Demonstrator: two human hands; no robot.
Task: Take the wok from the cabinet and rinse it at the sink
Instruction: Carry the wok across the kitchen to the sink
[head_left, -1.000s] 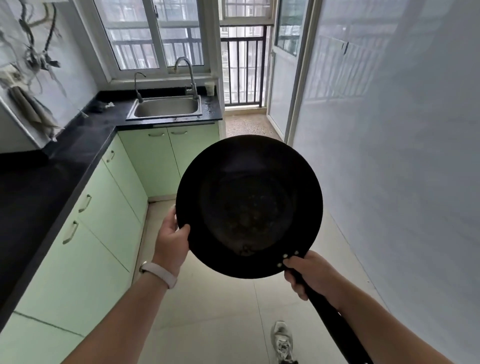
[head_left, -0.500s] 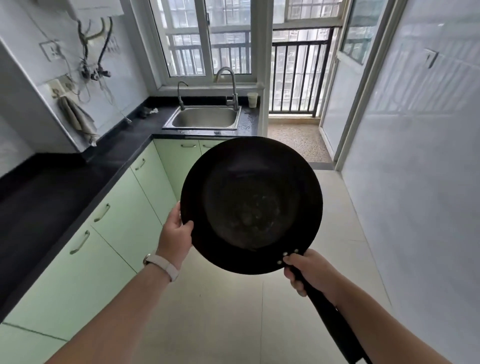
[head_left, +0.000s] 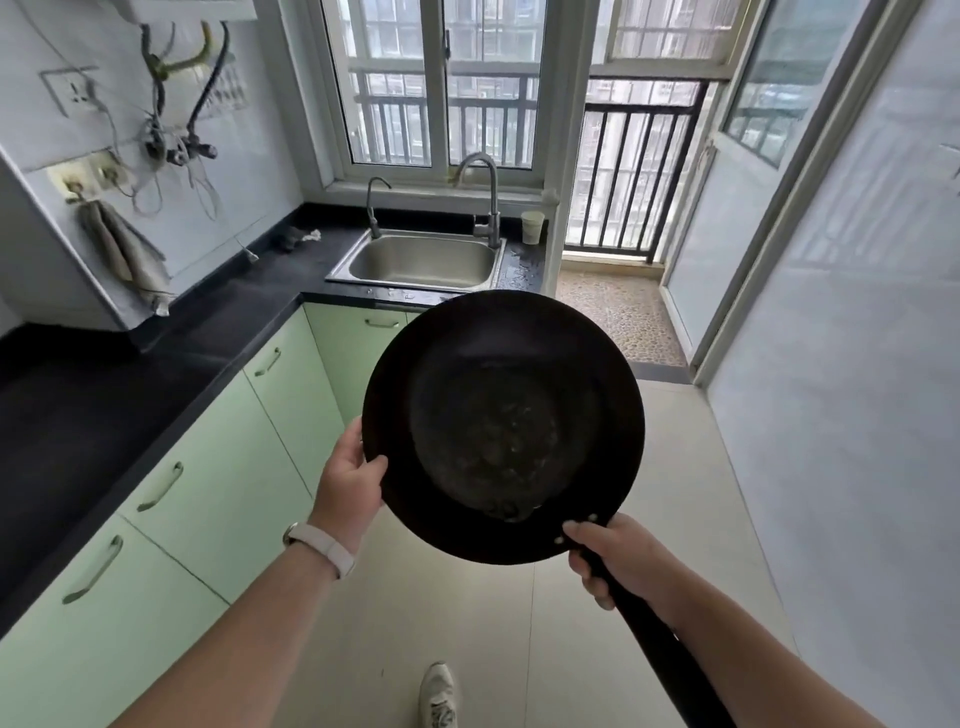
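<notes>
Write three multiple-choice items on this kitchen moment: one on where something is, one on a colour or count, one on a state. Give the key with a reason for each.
1. Where does the paper cup stand?
A. on the counter right of the sink
B. inside the sink
C. on the floor

2. How many faucets rise behind the sink?
A. one
B. two
C. three

3. How is the wok held?
A. resting on the counter
B. by one hand only
C. by both hands, off the counter

Key:
1 A, the cup sits on the dark countertop beside the sink's right edge.
2 B, a thin small faucet at left and a tall faucet at right.
3 C, the left hand grips the rim and the right hand the handle, above the floor.
</notes>
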